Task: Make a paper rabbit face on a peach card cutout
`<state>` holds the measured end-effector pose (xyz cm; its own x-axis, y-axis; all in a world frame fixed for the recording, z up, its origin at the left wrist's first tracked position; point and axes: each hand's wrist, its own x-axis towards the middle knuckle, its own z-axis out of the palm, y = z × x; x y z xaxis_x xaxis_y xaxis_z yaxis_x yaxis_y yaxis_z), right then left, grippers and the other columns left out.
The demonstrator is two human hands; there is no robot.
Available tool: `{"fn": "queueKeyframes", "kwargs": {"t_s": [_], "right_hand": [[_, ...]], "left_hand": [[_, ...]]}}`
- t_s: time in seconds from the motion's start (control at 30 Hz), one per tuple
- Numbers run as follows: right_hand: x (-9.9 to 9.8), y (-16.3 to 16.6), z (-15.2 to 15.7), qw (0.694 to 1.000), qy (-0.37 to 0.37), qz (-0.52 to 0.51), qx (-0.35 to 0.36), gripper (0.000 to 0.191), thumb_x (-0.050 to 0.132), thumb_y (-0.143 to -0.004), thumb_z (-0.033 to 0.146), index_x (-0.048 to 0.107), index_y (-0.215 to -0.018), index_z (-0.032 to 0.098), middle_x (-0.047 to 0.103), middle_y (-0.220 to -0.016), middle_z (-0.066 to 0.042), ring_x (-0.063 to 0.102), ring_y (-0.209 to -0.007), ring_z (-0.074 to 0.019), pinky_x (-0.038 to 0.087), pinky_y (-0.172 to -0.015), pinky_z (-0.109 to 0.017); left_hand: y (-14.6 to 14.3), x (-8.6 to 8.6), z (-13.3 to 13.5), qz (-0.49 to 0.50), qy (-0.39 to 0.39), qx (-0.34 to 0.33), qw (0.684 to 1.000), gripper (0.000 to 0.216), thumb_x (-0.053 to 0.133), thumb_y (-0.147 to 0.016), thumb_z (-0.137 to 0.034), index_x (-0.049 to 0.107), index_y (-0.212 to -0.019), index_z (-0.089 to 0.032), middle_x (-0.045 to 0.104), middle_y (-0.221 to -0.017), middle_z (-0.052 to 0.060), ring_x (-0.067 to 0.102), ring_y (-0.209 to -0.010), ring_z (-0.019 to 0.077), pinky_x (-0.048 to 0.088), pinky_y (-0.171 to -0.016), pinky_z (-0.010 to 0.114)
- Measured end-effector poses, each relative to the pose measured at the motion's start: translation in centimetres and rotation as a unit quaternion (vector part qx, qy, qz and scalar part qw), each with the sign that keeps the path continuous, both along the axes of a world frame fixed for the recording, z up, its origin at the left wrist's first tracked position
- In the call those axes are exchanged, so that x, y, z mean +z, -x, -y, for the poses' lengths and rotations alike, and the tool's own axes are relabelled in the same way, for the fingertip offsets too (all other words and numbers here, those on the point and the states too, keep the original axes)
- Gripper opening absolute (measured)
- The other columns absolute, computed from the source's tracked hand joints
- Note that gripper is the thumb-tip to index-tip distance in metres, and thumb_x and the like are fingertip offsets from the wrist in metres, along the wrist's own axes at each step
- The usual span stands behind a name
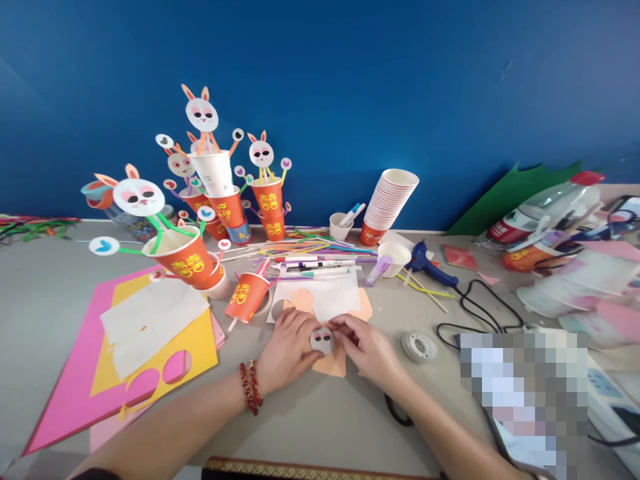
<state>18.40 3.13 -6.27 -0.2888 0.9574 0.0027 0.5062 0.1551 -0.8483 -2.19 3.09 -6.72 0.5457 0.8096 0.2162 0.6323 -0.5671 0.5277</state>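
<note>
Table edge (300, 469), patterned trim, at the bottom of the view; above it two bare forearms, the left with a red bead bracelet (250, 387) at the wrist. Left hand (287, 347): fingers curled, tips closed on the left rim of the disc (321, 340). Right hand (367, 347): fingers bent, tips pinching the disc's right rim. Disc: small, round, pale grey-white paper, with two dark eye marks ringed in pink, a rabbit face; held between both hands just above the grey table, near the front and centre. Peach paper (334, 365) lies under the disc and hands, touching the table. Tape roll (419, 347), white, just right of the right hand. White sheet (325, 297) behind the hands, with pens (315, 264) along its far edge. Orange cup (247, 298), tipped on its side, left of the sheet. Pink and yellow card (100, 380) with round cut-outs, far left. Rabbit-headed cups (225, 200) stand in a group at the back left. Cup stack (390, 200), leaning, back centre. Blue glue gun (427, 263) beside it, cord trailing right.
</note>
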Motion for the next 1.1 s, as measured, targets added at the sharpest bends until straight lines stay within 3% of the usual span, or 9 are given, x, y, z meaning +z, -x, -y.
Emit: {"fn": "queueKeyframes", "kwargs": {"t_s": [0.3,0.67,0.87,1.1], "right_hand": [[-0.14,0.03,0.04,1.0,0.0,-0.008,-0.004,0.02,0.051,-0.086,0.017,0.064,-0.1,0.025,0.074,-0.088,-0.004,0.069,-0.078,-0.0212,0.051,-0.068,-0.03],[-0.41,0.0,-0.1,1.0,0.012,-0.004,-0.002,0.02,0.049,-0.088,0.017,0.062,-0.102,0.024,0.073,-0.092,-0.003,0.069,-0.084,-0.0199,0.051,-0.072,-0.029],[-0.47,-0.01,-0.13,0.999,0.021,-0.015,-0.02,0.018,0.049,-0.089,0.02,0.061,-0.102,0.023,0.071,-0.088,-0.002,0.068,-0.078,-0.0183,0.052,-0.07,-0.028],[-0.4,-0.86,-0.81,0.998,-0.032,0.004,-0.055,0.015,0.051,-0.089,0.025,0.063,-0.097,0.021,0.069,-0.081,-0.002,0.064,-0.071,-0.018,0.048,-0.065,-0.028]], "left_hand": [[-0.12,0.43,0.19,0.022,0.004,-0.041,0.999,0.037,0.06,-0.087,-0.021,0.049,-0.123,-0.024,0.061,-0.116,0.007,0.052,-0.11,0.026,0.032,-0.104,0.046],[-0.22,0.51,0.12,0.0,0.01,-0.043,0.999,0.048,0.066,-0.084,-0.039,0.047,-0.126,-0.023,0.059,-0.117,0.007,0.051,-0.11,0.0263,0.035,-0.101,0.045],[-0.1,0.23,0.14,-0.014,-0.001,-0.021,1.0,0.044,0.062,-0.087,-0.039,0.049,-0.126,-0.022,0.058,-0.115,0.009,0.051,-0.108,0.0279,0.038,-0.097,0.045],[0.13,-0.4,0.38,-0.018,-0.022,-0.01,1.0,0.054,0.06,-0.087,-0.041,0.042,-0.133,-0.019,0.056,-0.123,0.013,0.05,-0.114,0.0299,0.039,-0.099,0.048]]}}
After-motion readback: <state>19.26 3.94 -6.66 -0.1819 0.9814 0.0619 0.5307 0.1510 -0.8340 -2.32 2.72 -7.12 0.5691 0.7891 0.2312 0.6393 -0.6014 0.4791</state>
